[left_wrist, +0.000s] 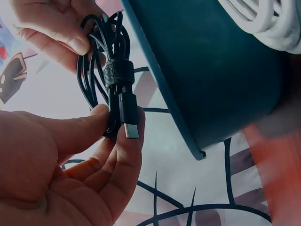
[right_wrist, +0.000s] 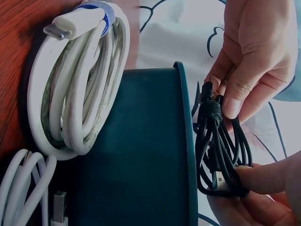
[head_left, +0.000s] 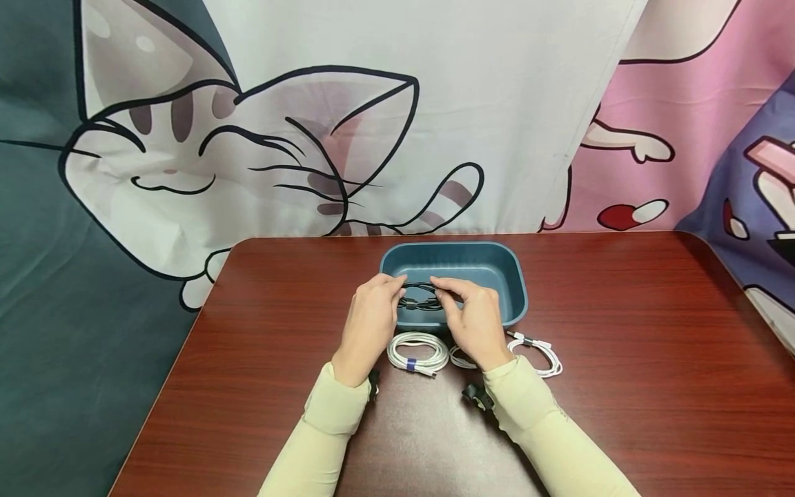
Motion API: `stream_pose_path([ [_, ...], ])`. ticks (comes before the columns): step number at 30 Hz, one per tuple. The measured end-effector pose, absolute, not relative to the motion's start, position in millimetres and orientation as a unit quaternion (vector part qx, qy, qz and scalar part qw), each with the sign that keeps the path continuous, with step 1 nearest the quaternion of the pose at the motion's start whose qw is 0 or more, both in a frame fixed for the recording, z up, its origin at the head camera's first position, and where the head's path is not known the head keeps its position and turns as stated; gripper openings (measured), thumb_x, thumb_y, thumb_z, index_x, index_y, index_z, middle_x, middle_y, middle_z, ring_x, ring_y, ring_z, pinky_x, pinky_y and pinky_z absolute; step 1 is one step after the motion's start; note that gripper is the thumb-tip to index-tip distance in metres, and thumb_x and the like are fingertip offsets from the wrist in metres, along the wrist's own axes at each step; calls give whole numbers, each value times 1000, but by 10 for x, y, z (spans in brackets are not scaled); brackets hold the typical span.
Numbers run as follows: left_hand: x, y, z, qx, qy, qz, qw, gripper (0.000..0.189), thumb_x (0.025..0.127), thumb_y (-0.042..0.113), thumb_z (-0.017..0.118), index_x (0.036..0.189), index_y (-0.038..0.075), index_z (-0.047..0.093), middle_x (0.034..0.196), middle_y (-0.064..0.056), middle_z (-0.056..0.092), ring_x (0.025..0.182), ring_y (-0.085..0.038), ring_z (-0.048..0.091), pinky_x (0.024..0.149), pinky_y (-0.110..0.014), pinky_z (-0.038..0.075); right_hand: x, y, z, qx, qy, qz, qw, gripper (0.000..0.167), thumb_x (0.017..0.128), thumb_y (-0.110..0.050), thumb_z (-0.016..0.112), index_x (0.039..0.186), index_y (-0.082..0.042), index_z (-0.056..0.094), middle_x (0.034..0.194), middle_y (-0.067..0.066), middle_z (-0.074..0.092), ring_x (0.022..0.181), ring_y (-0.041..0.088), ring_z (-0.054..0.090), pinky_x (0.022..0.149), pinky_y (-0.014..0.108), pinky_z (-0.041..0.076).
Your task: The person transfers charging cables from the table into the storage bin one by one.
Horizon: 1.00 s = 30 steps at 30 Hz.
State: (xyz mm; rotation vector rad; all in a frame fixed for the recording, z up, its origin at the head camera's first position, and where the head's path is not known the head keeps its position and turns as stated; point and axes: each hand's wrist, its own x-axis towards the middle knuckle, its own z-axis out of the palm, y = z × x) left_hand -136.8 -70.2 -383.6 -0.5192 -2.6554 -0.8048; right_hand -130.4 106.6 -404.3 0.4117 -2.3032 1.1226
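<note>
Both hands hold a coiled black cable [head_left: 422, 304] over the near part of a blue-green plastic bin [head_left: 520, 290]. My left hand [head_left: 370, 321] pinches one end of the coil between thumb and fingers; my right hand [head_left: 475, 317] pinches the opposite end. In the left wrist view, a dark strap [left_wrist: 118, 72] wraps the coil, and a USB-C plug [left_wrist: 131, 131] sticks out beside the left fingertips. The right wrist view shows a metal USB-A plug [right_wrist: 219, 181] near the right thumb.
In front of the bin lies a white cable coil [head_left: 395, 351] with a blue strap. Another white cable [head_left: 554, 362] lies to its right, partly behind the right hand; whether it is one cable or two I cannot tell. A brown table [head_left: 640, 331] meets a cartoon-cat cloth [head_left: 497, 103].
</note>
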Motion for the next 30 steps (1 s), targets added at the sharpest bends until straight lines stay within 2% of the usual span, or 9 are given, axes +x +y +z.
stream_pose_path([
  [5,-1369,-685,-3841,-181,-931,-279,149,25,95,7,68,119,1,73,102,-11,72,95,-27,70,79,-37,57,-1307,1076,-4050,146,-858,415,266,20,87,-2,75,106,-7,80,99,9,77,49,9,43,50,27,38],
  [8,-1375,-675,-3854,-181,-932,-279,146,26,95,7,68,119,1,73,102,-11,72,96,-26,70,79,-37,57,-1314,1085,-4057,140,-860,417,258,20,87,-2,75,106,-7,80,98,8,77,54,9,51,53,29,42],
  [12,-1386,-658,-3868,-185,-930,-284,142,26,95,6,68,119,-1,72,103,-12,72,97,-27,70,79,-37,57,-1324,1102,-4063,129,-863,422,246,20,88,-2,74,105,-8,80,98,8,77,70,13,66,61,33,48],
  [14,-1392,-649,-3876,-188,-930,-283,141,26,95,6,68,119,-1,72,103,-12,72,97,-27,70,79,-37,57,-1326,1111,-4063,125,-864,424,241,20,88,-1,74,105,-8,80,99,8,77,72,15,67,62,34,49],
  [21,-1405,-629,-3896,-189,-933,-276,133,26,95,6,69,120,-1,72,104,-12,72,96,-26,70,78,-36,57,-1327,1122,-4054,122,-870,419,230,20,88,-1,73,105,-8,80,99,8,77,65,15,63,59,34,47],
  [30,-1426,-610,-3944,-190,-939,-260,122,26,95,6,68,119,-2,72,105,-13,72,96,-27,70,79,-37,57,-1343,1125,-4078,117,-879,405,221,19,87,-2,74,104,-8,80,98,8,77,80,21,73,65,39,53],
])
